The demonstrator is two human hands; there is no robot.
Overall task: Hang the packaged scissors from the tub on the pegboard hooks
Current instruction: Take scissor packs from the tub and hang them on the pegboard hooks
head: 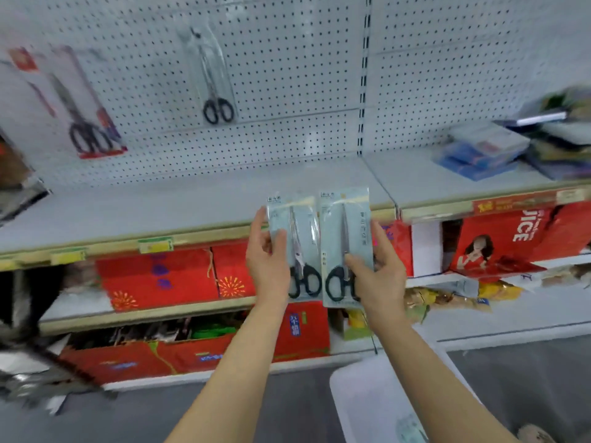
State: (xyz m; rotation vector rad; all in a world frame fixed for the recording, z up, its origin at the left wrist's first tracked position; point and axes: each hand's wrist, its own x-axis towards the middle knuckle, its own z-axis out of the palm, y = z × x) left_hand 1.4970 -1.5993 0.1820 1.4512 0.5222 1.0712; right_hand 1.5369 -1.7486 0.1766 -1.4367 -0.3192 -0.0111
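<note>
My left hand [267,263] grips one pack of black-handled scissors [303,241] by its left edge, held upright. My right hand [379,276] grips a second, similar pack [347,231] at its lower right. The two packs stand side by side in front of the shelf edge. Above them is the white pegboard [287,75], where one clear pack of scissors [214,78] hangs near the middle and a larger red-trimmed pack [76,103] hangs at the left. The pale tub [361,401] sits on the floor at the lower right, with another pack [411,428] lying in it.
A grey shelf [192,203] runs below the pegboard. Blue and dark packets [479,151] are piled on its right part. Red boxes [156,276] and bags fill the lower shelves. Blurred dark goods stick out at the far left.
</note>
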